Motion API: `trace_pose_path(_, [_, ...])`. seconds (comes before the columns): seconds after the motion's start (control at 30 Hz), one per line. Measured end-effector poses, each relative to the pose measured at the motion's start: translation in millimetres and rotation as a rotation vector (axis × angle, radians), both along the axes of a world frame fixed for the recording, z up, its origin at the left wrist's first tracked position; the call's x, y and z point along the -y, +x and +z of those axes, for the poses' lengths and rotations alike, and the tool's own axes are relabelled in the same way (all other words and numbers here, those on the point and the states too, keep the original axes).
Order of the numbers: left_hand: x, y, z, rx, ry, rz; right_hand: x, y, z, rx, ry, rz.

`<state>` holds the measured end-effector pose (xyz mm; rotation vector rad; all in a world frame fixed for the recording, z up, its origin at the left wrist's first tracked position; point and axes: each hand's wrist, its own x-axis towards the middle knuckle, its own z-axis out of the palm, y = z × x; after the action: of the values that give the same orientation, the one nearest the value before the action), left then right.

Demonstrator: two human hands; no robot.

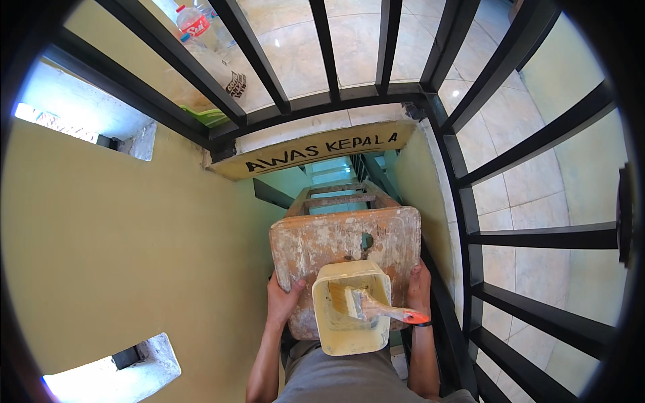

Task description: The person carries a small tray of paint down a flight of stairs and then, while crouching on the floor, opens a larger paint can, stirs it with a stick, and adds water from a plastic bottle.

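Both hands, left hand (282, 299) and right hand (420, 289), are gripping the sides of a paint-splattered wooden ladder top (346, 245) at centre frame, fingers wrapped around its edges. A square cream plastic paint tub (336, 332) holding an orange-handled brush (379, 310) is sitting on it. Olive-yellow wall (121, 248) is filling the left, black metal railing (470, 201) and pale floor tiles (517, 127) curving round the top and right.

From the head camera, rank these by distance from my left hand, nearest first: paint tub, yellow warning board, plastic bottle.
Measured from the left hand:
1. Paint tub, just right of it, on the stool top.
2. Yellow warning board, ahead, over the stairwell.
3. Plastic bottle, farthest, upper left behind the black railing.

Left hand (282, 301) and right hand (419, 290) gripping (fingers curled).
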<state>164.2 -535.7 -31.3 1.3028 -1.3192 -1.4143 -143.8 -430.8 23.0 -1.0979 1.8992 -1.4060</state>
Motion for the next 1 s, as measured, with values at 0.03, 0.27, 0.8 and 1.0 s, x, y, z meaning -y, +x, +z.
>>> trace_pose_path(0.03, [-0.9,1.0,1.6,0.019,-0.018,0.014,-1.7,-0.1,-0.2,0.024,0.044,0.009])
trace_pose_path(0.27, [4.2,-2.7,-7.0,0.069,-0.085,-0.014,-5.7,-8.1,-20.5,-0.128,0.009,-0.070])
trace_pose_path(0.8, [11.2,-5.7,-14.1,0.093,-0.263,0.058,10.0,-6.1,-57.8,-0.105,-0.088,-0.049])
trace_pose_path(1.0, [10.2,-9.0,-22.0,0.156,-0.239,0.042,21.7,-22.0,-92.8,-0.046,-0.098,0.017])
